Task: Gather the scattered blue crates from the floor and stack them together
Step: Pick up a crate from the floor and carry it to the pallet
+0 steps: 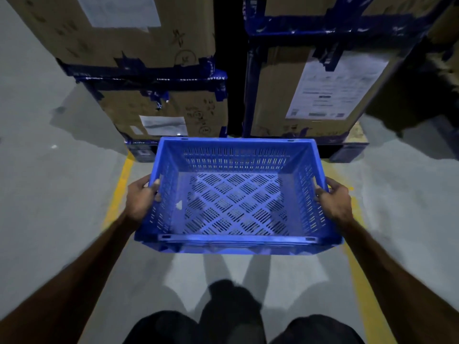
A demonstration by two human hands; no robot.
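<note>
One blue crate carried in both hands toward the cardboard boxes.

The crate (pixel 236 199) hangs level between the hands, its long axis running left to right across the person, open top up, just short of the taped cardboard boxes (pixel 161 105) and clear of the floor (pixel 49 194). The left hand (pixel 141 197) curls over the left rim, thumb inside the wall; the right hand (pixel 334 199) grips the right rim likewise, both equally near. It is empty, with slotted walls and a lattice bottom. No other crate shows, so where the stack lies cannot be told.
</note>
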